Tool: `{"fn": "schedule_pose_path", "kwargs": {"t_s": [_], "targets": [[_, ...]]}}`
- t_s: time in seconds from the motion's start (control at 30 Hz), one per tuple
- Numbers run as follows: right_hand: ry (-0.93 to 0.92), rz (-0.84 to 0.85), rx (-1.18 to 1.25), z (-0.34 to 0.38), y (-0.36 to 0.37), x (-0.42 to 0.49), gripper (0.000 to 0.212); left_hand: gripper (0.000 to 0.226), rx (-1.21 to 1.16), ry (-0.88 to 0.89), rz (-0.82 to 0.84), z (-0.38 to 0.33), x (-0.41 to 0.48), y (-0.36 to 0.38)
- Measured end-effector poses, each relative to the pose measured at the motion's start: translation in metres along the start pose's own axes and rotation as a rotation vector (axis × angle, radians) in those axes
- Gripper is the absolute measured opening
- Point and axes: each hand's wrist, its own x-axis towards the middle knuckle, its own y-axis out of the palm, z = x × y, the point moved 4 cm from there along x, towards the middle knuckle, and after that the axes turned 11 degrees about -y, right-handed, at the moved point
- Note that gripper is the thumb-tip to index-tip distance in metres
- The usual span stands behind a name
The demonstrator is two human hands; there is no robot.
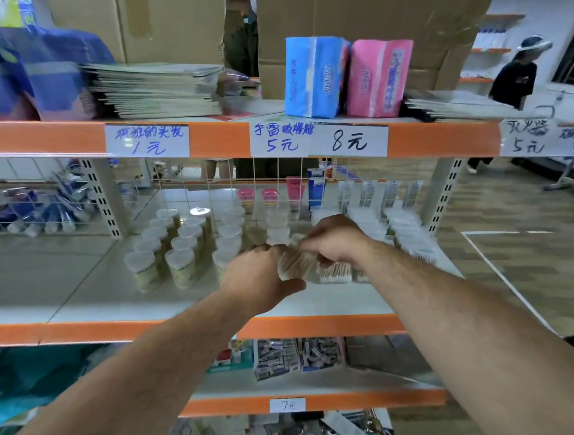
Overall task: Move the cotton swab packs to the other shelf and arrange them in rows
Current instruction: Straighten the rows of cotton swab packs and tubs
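Both hands meet over the middle shelf (pixel 79 302). My left hand (pixel 259 281) and my right hand (pixel 335 241) together grip one clear bag of cotton swabs (pixel 294 263), held just above the shelf board. Round tubs of cotton swabs (pixel 174 246) stand in rows to the left of the hands. Flat clear packs of cotton swabs (pixel 407 232) lie in rows to the right, partly hidden by my right wrist. One flat pack (pixel 334 272) lies right under the hands.
An orange shelf beam with price labels (pixel 348 140) runs overhead. Blue (pixel 312 78) and pink tissue packs, stacked booklets (pixel 155 90) and cardboard boxes sit on the top shelf. A wire grid backs the middle shelf. Another person (pixel 515 79) stands far right.
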Motion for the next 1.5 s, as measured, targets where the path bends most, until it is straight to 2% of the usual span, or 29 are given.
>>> {"fn": "schedule_pose_path", "kwargs": {"t_s": [0.07, 0.1, 0.17, 0.23, 0.37, 0.5, 0.63, 0.7, 0.73, 0.77, 0.83, 0.87, 0.93, 1.03, 1.33, 1.5], "targets": [[0.01, -0.015, 0.044, 0.002, 0.003, -0.002, 0.024, 0.064, -0.011, -0.068, 0.057, 0.001, 0.002, 0.005], [0.021, -0.027, 0.073, 0.003, 0.005, -0.003, 0.027, 0.062, -0.03, -0.097, 0.078, 0.002, 0.003, 0.006], [0.038, -0.025, 0.106, 0.004, 0.007, -0.004, 0.037, 0.04, -0.143, -0.145, 0.133, 0.004, 0.005, 0.008], [0.048, -0.004, 0.149, 0.006, 0.007, -0.005, 0.042, 0.021, -0.359, -0.216, 0.235, 0.01, 0.007, 0.009], [-0.008, 0.009, 0.324, 0.012, 0.007, -0.007, 0.025, 0.033, -0.701, -0.319, 0.35, 0.025, 0.013, 0.01], [-0.043, 0.013, 0.318, 0.015, 0.008, -0.005, 0.014, 0.023, -0.838, -0.363, 0.385, 0.031, 0.015, 0.008], [-0.065, 0.079, 0.267, 0.012, 0.012, -0.001, 0.035, 0.022, -0.926, -0.374, 0.432, 0.034, 0.016, 0.006], [-0.094, 0.088, 0.193, 0.01, 0.017, 0.002, 0.038, 0.015, -0.845, -0.324, 0.411, 0.034, 0.017, 0.007], [-0.098, 0.078, 0.154, 0.008, 0.019, 0.004, 0.039, 0.014, -0.726, -0.279, 0.381, 0.033, 0.016, 0.005], [-0.099, 0.066, 0.11, 0.006, 0.022, 0.006, 0.039, 0.022, -0.586, -0.233, 0.333, 0.033, 0.015, 0.004], [-0.098, 0.049, -0.023, 0.0, 0.029, 0.011, 0.042, 0.063, -0.334, -0.161, 0.215, 0.043, 0.019, 0.006], [-0.098, 0.051, -0.1, -0.003, 0.034, 0.014, 0.044, 0.077, -0.251, -0.145, 0.168, 0.05, 0.022, 0.007], [-0.081, 0.057, -0.186, -0.01, 0.044, 0.02, 0.047, 0.085, -0.128, -0.123, 0.113, 0.062, 0.027, 0.006], [-0.036, 0.063, -0.217, -0.018, 0.059, 0.025, 0.047, 0.081, 0.012, -0.119, 0.115, 0.074, 0.029, 0.004], [-0.003, 0.005, -0.283, -0.025, 0.072, 0.034, 0.044, 0.076, 0.046, -0.137, 0.141, 0.086, 0.022, 0.009], [-0.015, -0.008, -0.344, -0.03, 0.077, 0.039, 0.054, 0.077, 0.038, -0.142, 0.155, 0.085, 0.029, 0.016]]}}
